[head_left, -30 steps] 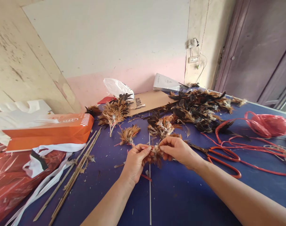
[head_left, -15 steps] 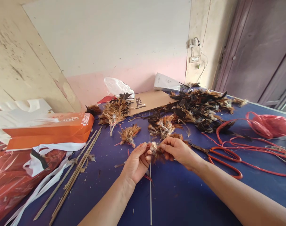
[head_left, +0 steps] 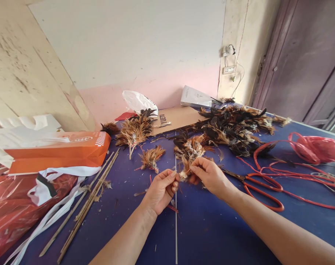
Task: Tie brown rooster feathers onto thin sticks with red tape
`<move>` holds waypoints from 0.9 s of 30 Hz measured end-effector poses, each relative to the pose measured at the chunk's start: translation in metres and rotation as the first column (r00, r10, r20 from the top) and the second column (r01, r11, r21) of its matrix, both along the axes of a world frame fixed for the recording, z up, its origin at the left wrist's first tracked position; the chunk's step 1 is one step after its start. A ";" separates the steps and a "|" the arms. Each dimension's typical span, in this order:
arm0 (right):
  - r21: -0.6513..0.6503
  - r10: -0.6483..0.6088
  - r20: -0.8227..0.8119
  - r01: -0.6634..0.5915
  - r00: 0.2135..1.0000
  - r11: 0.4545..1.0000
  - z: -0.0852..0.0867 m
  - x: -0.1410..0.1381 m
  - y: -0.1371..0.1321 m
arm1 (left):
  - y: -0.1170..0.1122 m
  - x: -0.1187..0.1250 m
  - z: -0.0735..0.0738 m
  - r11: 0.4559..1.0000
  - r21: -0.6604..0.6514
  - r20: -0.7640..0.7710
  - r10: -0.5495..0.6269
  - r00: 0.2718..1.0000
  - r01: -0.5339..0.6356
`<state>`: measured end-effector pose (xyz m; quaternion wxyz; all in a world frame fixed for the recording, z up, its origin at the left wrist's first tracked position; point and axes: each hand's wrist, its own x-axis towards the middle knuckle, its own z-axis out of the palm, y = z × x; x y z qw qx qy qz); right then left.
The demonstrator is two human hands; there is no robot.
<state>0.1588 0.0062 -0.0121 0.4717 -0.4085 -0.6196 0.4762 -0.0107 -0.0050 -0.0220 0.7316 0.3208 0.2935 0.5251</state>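
Observation:
A small bunch of brown feathers [head_left: 183,176] with pale fluffy ends is held between my two hands above the blue table. My left hand [head_left: 162,189] is closed in a pinch at its left end, where a bit of red string shows. From the right, my right hand [head_left: 211,179] pinches the bunch with thumb and forefinger, the other fingers curled. Just beyond lies a loose pile of brown and black feathers [head_left: 193,147]. A small tied feather bunch [head_left: 152,158] rests to the left of that pile.
Orange-handled scissors [head_left: 263,184] and pink plastic twine [head_left: 315,147] lie to the right. Thin sticks [head_left: 91,200] and an orange paper bag [head_left: 59,156] are at left. Behind are a bigger feather bundle [head_left: 134,130], cardboard [head_left: 178,117] and a large feather heap [head_left: 233,127].
The small feather bunch has turned and dropped slightly between my hands. My left hand has shifted a little down, and both hands keep their pinch.

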 end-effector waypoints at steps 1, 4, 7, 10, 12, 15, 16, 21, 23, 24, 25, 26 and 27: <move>0.039 -0.004 0.015 0.004 1.000 0.999 0.002 0.001 -0.001 | 0.000 -0.001 0.000 1.000 -0.010 -0.023 -0.007 1.000 0.007; 0.247 -0.090 0.119 0.058 0.989 0.967 0.009 0.003 -0.007 | 0.001 -0.001 0.000 0.999 -0.029 -0.054 -0.017 0.998 0.015; 0.439 -0.161 0.248 0.037 0.955 0.898 0.013 0.001 -0.013 | -0.002 0.000 0.002 0.999 0.005 -0.085 -0.043 0.995 0.043; 0.502 -0.149 0.293 -0.019 0.944 0.865 0.010 -0.003 -0.015 | -0.005 0.003 0.005 0.996 0.084 -0.225 -0.016 0.974 0.035; 0.513 -0.120 0.295 -0.051 0.948 0.857 0.007 -0.005 -0.016 | -0.006 0.004 0.005 0.992 0.126 -0.317 0.037 0.948 0.004; 0.497 -0.040 0.288 -0.114 0.957 0.860 0.008 -0.005 -0.018 | -0.004 0.003 0.002 0.988 0.149 -0.377 0.085 0.922 -0.031; 0.471 -0.016 0.278 -0.122 0.960 0.873 0.009 -0.005 -0.019 | -0.003 0.003 0.001 0.986 0.163 -0.392 0.102 0.914 -0.040; 0.126 0.043 0.067 -0.051 0.997 0.991 0.013 -0.003 -0.016 | -0.001 0.002 0.000 0.943 0.317 -0.493 0.259 0.830 -0.106; -0.019 0.006 -0.046 -0.007 0.999 1.000 0.011 -0.002 -0.011 | -0.001 0.002 0.001 0.912 0.390 -0.534 0.334 0.776 -0.124; -0.068 -0.025 -0.072 0.020 0.997 0.997 0.009 -0.002 -0.008 | -0.002 0.002 0.002 0.896 0.427 -0.553 0.366 0.748 -0.122; -0.099 -0.045 -0.073 0.038 0.996 0.994 0.006 -0.002 -0.006 | -0.003 0.003 0.003 0.878 0.464 -0.569 0.396 0.721 -0.116; -0.113 -0.051 -0.058 0.045 0.997 0.993 0.004 -0.002 -0.004 | -0.004 0.003 0.003 0.861 0.498 -0.582 0.422 0.695 -0.105; -0.108 -0.044 -0.037 0.040 0.998 0.993 0.003 -0.002 -0.003 | -0.005 0.004 0.003 0.844 0.528 -0.593 0.444 0.671 -0.092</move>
